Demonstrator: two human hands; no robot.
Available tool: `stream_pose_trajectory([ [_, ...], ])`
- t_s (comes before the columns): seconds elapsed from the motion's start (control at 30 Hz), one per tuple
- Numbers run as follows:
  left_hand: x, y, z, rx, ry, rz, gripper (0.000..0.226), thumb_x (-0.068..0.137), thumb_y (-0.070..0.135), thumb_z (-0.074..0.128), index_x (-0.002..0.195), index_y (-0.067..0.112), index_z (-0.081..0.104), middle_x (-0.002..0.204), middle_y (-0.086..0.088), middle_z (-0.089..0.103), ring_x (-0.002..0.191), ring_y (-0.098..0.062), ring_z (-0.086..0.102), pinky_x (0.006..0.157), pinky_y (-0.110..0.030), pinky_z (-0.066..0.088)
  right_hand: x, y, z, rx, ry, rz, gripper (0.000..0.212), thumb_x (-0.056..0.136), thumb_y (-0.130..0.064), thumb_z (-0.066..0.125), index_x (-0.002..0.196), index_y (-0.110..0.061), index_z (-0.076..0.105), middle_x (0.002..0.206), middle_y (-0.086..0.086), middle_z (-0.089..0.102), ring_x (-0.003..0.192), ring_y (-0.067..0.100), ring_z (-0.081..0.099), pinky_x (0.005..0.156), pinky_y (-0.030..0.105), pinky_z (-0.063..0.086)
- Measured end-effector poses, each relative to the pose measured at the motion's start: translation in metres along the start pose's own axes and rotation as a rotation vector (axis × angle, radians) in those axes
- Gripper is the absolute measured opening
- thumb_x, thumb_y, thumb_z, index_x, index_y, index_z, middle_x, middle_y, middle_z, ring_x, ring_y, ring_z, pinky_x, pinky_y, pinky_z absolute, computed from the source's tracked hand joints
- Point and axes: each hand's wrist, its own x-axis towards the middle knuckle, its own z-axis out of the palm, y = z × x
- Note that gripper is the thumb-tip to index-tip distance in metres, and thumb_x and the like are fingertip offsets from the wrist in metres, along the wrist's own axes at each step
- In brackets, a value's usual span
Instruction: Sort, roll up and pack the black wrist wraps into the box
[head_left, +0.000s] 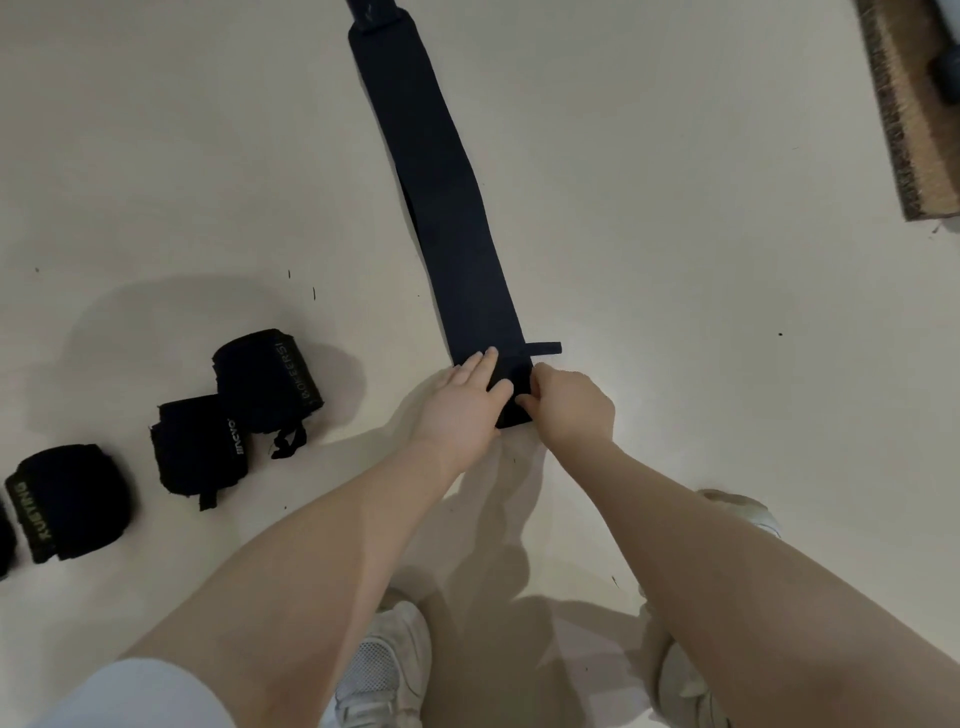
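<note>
A long black wrap (457, 208) lies flat on the pale floor (675, 260), stretched away from the person, its near end between both hands. The left hand (462, 402) lies on that end with fingers nearly straight, pressing it down. The right hand (569, 402) has curled fingers that seem to pinch the folded edge, though the dark cloth hides the grip. A thin loop (545, 348) sticks out sideways just past them. Three rolls (267, 379) sit finished to the left; no box shows. To start the roll well, tuck the loop in, keep the first turn tight and square to the strip's edges, then roll forward with even pressure from both hands.
</note>
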Motion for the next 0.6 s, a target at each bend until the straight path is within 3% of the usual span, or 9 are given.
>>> stream_pose_trajectory([
  [0.07, 0.000, 0.001, 0.003, -0.028, 0.025, -0.010, 0.023, 0.097, 0.023, 0.049, 0.117, 0.012, 0.046, 0.159, -0.009, -0.002, 0.147, -0.023, 0.004, 0.116, -0.033, 0.013, -0.002, 0.003, 0.006, -0.127, 0.158, -0.156, 0.016, 0.090, -0.026, 0.059, 0.091, -0.010, 0.058, 0.095, 0.006, 0.051, 0.089, 0.027, 0.053, 0.059, 0.029, 0.029],
  [0.17, 0.000, -0.002, 0.006, -0.103, 0.061, -0.023, 0.021, 0.099, 0.026, 0.046, 0.113, 0.012, 0.051, 0.160, -0.002, -0.001, 0.147, -0.016, 0.002, 0.114, -0.029, 0.021, -0.002, 0.009, 0.014, -0.220, 0.285, -0.390, 0.029, 0.059, -0.020, 0.088, 0.060, -0.007, 0.062, 0.076, 0.008, 0.059, 0.059, 0.026, 0.056, 0.051, 0.025, 0.029],
  [0.27, 0.000, -0.005, 0.007, -0.144, 0.090, -0.010, 0.022, 0.099, 0.027, 0.045, 0.111, 0.012, 0.055, 0.160, 0.002, 0.002, 0.146, -0.012, 0.004, 0.112, -0.024, 0.018, 0.000, 0.022, 0.014, -0.257, 0.264, -0.562, 0.028, 0.054, -0.025, 0.088, 0.065, -0.010, 0.066, 0.078, 0.005, 0.063, 0.064, 0.026, 0.060, 0.055, 0.026, 0.043],
  [0.33, 0.001, -0.006, 0.008, -0.169, 0.119, -0.007, 0.025, 0.100, 0.026, 0.043, 0.113, 0.012, 0.058, 0.159, 0.004, 0.007, 0.146, -0.011, 0.008, 0.110, -0.022, 0.017, 0.002, 0.026, 0.011, -0.335, 0.259, -0.616, 0.021, 0.054, -0.013, 0.082, 0.070, -0.013, 0.069, 0.080, 0.002, 0.064, 0.069, 0.024, 0.061, 0.060, 0.026, 0.046],
  [0.4, 0.003, -0.008, 0.008, -0.192, 0.160, -0.025, 0.028, 0.101, 0.024, 0.041, 0.115, 0.010, 0.062, 0.158, 0.006, 0.016, 0.143, -0.014, 0.020, 0.106, -0.023, 0.023, 0.006, 0.025, 0.005, -0.408, 0.256, -0.586, 0.018, 0.061, -0.008, 0.074, 0.076, -0.018, 0.071, 0.082, -0.001, 0.063, 0.074, 0.021, 0.060, 0.063, 0.025, 0.042],
  [0.5, 0.008, -0.010, 0.002, -0.283, 0.224, -0.087, 0.029, 0.100, 0.019, 0.042, 0.119, 0.007, 0.061, 0.150, 0.002, 0.032, 0.127, -0.018, 0.041, 0.094, -0.024, 0.036, 0.013, 0.013, -0.004, -0.334, 0.118, -0.456, 0.022, 0.093, -0.014, 0.048, 0.105, -0.020, 0.066, 0.105, 0.000, 0.059, 0.100, 0.022, 0.051, 0.077, 0.029, 0.030],
  [0.6, 0.012, -0.007, -0.005, -0.309, 0.271, -0.113, 0.028, 0.096, 0.012, 0.047, 0.122, 0.001, 0.053, 0.137, -0.008, 0.041, 0.114, -0.024, 0.049, 0.081, -0.022, 0.036, 0.023, -0.002, -0.008, -0.310, 0.090, -0.316, 0.022, 0.095, -0.012, 0.042, 0.108, -0.017, 0.059, 0.108, 0.002, 0.059, 0.104, 0.024, 0.049, 0.075, 0.029, 0.024],
])
